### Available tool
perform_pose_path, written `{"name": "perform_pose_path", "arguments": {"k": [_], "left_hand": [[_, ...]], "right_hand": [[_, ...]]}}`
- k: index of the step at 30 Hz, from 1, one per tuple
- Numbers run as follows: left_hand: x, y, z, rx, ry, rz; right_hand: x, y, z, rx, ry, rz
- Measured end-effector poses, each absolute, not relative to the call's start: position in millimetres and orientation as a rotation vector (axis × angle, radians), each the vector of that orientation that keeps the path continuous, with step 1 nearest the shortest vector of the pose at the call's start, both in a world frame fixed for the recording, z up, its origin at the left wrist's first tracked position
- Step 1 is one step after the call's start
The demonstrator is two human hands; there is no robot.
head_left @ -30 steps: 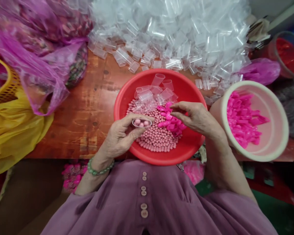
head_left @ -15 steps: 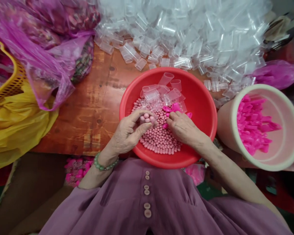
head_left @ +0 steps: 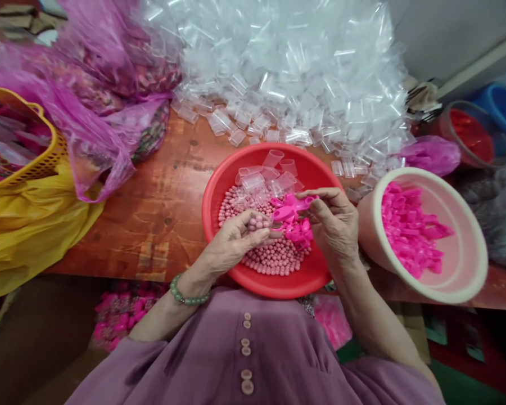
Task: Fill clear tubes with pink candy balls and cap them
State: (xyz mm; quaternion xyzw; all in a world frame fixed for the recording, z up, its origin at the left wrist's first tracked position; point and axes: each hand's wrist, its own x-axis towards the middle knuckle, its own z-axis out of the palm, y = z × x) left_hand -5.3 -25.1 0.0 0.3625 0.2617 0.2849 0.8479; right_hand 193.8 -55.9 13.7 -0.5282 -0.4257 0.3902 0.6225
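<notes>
My left hand [head_left: 230, 239], with a green bead bracelet [head_left: 189, 292] on its wrist, is closed around a clear plastic tube [head_left: 259, 223] filled with pink beads. Just to the right, my right hand [head_left: 335, 225] pinches a bright pink plastic piece [head_left: 293, 208] with flared, looped parts. That piece is close to the tube's end; whether they touch I cannot tell. Both hands are above a red basin [head_left: 213, 185]. Loose pink beads [head_left: 274, 261], several empty clear tubes [head_left: 253, 181] and more bright pink pieces [head_left: 301, 233] lie in it.
Behind the basin rises a large heap of clear tubes [head_left: 278, 73]. A cream bucket [head_left: 474, 264] of pink pieces stands at the right. Purple plastic bags [head_left: 93, 107], a yellow basket [head_left: 50, 152] and a yellow bag [head_left: 37, 225] crowd the left of the wooden table [head_left: 152, 208].
My right hand has risen from the beads, bringing up a pink plastic piece beside the filled tube. My left hand still holds the tube. The camera view has shifted.
</notes>
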Motion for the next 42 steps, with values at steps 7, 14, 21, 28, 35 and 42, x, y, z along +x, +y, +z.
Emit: {"name": "perform_pose_path", "arguments": {"k": [7, 14, 21, 28, 35, 42], "left_hand": [[0, -24, -1, 0.703, 0.577, 0.718], [1, -22, 0, 0.713, 0.603, 0.722], [-1, -19, 1, 0.676, 0.596, 0.737], [-5, -17, 1, 0.689, 0.486, 0.687], [-10, -18, -6, 0.661, 0.41, 0.497], [-14, -14, -3, 0.645, 0.329, 0.371]], "right_hand": [[197, -70, 27, -1.538, -1.395, 0.506], [192, -59, 21, -1.438, -1.857, 0.249], [190, -60, 15, -1.453, -1.891, 0.53], [190, -56, 18, -1.431, -1.532, 0.908], [186, -36, 44, -1.278, -1.836, 0.776], [188, -32, 49, -1.147, -2.044, 0.846]]}}
